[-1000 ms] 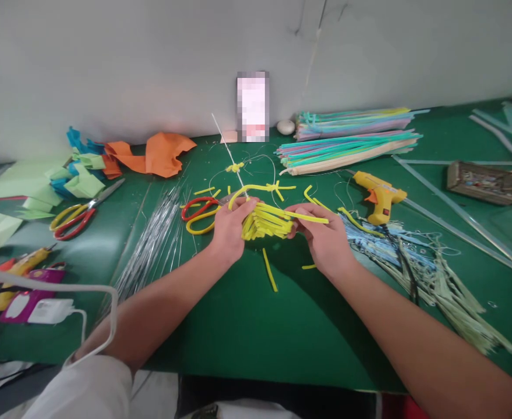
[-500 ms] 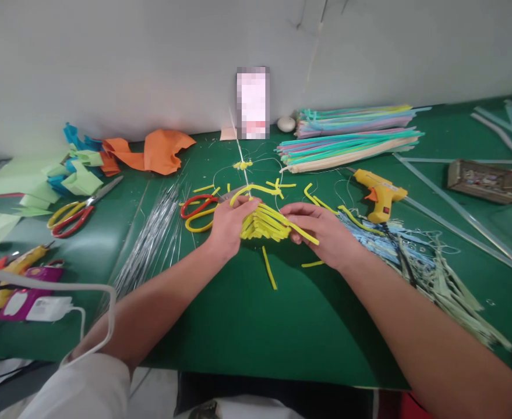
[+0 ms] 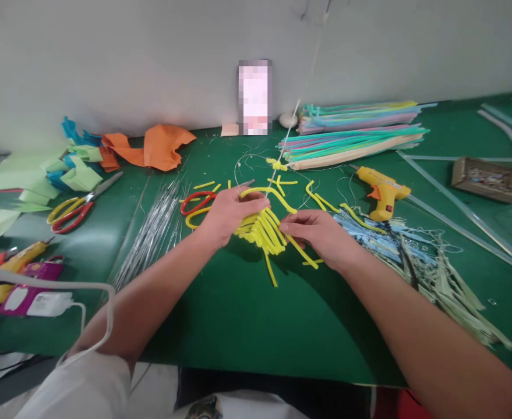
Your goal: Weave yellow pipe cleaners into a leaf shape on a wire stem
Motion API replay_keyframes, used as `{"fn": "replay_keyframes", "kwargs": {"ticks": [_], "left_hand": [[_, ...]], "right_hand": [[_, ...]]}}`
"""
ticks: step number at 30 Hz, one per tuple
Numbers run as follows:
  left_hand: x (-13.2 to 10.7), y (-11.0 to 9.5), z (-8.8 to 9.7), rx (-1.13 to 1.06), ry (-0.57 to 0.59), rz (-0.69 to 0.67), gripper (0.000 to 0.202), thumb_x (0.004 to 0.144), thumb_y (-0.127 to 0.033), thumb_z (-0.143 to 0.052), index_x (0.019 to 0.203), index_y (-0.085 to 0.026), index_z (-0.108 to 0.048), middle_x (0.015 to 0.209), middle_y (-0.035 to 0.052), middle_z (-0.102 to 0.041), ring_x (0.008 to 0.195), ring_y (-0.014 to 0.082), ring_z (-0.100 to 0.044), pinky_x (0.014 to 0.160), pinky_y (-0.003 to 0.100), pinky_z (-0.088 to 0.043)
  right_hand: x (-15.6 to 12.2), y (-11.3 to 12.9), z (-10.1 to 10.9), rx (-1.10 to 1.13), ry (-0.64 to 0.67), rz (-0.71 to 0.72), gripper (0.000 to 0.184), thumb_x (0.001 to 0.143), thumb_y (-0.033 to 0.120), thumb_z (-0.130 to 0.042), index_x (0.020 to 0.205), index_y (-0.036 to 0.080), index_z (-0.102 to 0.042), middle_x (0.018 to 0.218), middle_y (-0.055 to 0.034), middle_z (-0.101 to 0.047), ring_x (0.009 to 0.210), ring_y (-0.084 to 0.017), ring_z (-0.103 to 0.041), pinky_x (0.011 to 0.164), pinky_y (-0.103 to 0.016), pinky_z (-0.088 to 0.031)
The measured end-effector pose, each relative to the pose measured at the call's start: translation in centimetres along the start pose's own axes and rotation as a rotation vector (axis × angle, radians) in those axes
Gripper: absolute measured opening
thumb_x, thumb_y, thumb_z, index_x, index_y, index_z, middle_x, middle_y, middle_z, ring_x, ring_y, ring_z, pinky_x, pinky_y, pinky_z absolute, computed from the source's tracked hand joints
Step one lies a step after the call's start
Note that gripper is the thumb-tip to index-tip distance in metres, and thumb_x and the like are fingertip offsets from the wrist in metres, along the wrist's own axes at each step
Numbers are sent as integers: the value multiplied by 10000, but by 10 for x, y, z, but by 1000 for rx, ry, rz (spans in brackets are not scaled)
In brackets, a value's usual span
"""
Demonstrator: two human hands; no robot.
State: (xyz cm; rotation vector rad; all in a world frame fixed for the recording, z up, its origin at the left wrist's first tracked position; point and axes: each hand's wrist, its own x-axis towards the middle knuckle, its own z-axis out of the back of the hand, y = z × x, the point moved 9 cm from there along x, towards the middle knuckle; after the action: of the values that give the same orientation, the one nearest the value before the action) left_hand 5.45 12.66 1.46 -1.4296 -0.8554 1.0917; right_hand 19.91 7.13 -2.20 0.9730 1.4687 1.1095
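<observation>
A leaf-shaped piece of yellow pipe cleaners (image 3: 264, 231), bent in rows along a thin pale stem (image 3: 287, 135), is gripped by my left hand (image 3: 232, 212) at its upper left. Higher on that stem sits a small yellow tuft (image 3: 276, 164). My right hand (image 3: 319, 234) is closed at the right side, its fingertips pinching a yellow strand of the piece. One loose yellow strip (image 3: 270, 269) lies just below the piece. Red-and-yellow scissors (image 3: 197, 205) rest behind my left hand, which partly hides them.
A yellow glue gun (image 3: 382, 192) lies to the right, near bundles of coloured pipe cleaners (image 3: 356, 142). Thin metal wires (image 3: 151, 233) and other scissors (image 3: 78, 209) are on the left. A phone (image 3: 254, 96) leans on the wall. A white cable (image 3: 111, 314) crosses my left sleeve.
The stem has swung from leaning left to leaning right, taking its small tuft rightward. The yellow piece has turned and dipped slightly between my hands.
</observation>
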Motion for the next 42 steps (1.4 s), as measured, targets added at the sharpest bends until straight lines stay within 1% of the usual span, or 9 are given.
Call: {"fn": "replay_keyframes", "kwargs": {"ticks": [3,6,9,11,14,25,31,36,42], "left_hand": [[-3,-4,7,-238,-136,-117,427,777,-529,-643,959,-144,-659,1008,98,-698,843,176,-656,727,295,-522],[-12,7,7,-369,-257,-144,480,819,-575,-573,1048,-154,-604,1042,100,-684,855,181,-658,692,295,-532],[-20,19,-19,-264,-124,-72,417,746,-484,-702,963,-137,-622,913,81,-692,745,158,-646,612,263,-515],[-26,20,-38,-197,7,-63,363,694,-401,-765,903,-131,-642,832,60,-694,694,142,-638,608,255,-510],[-31,17,-48,-156,69,-91,264,710,-343,-754,830,-126,-662,741,36,-686,643,119,-627,623,250,-517],[-24,24,-39,-90,24,-70,329,681,-352,-773,859,-134,-603,720,7,-651,618,108,-612,560,223,-499],[-24,22,-35,68,0,-54,220,713,-303,-726,768,-127,-605,624,-15,-600,551,83,-557,523,202,-455],[-22,27,-33,10,3,-14,178,752,-280,-666,805,-137,-573,672,2,-631,550,112,-608,551,241,-510],[-19,25,-34,28,36,-66,238,759,-349,-697,776,-150,-568,634,-11,-605,522,96,-570,523,223,-467]], "right_hand": [[-1,6,13,128,-160,70,186,656,377,-791,689,209,-717,547,38,-553,478,-77,-417,484,-257,-322],[-3,9,25,288,-308,113,145,630,325,-812,684,226,-721,565,39,-566,509,-83,-441,513,-256,-360],[-4,7,27,416,-367,120,150,587,291,-834,648,226,-714,618,28,-604,540,-87,-468,530,-255,-387],[-5,6,23,454,-363,115,160,573,286,-843,642,218,-715,640,24,-617,534,-80,-467,523,-251,-386],[-5,5,15,465,-338,107,163,576,279,-844,667,211,-726,612,31,-607,507,-72,-455,506,-246,-375],[-5,1,16,394,-346,110,115,637,250,-810,677,194,-717,562,33,-613,481,-67,-489,505,-229,-404],[-6,4,11,286,-314,157,108,677,280,-789,687,191,-728,553,25,-620,486,-78,-508,505,-238,-426],[-6,2,12,288,-334,127,142,676,305,-794,701,181,-730,588,14,-638,504,-85,-532,528,-247,-447],[-6,3,13,324,-323,138,141,693,303,-779,736,180,-726,618,6,-657,509,-100,-559,551,-267,-457]]}}
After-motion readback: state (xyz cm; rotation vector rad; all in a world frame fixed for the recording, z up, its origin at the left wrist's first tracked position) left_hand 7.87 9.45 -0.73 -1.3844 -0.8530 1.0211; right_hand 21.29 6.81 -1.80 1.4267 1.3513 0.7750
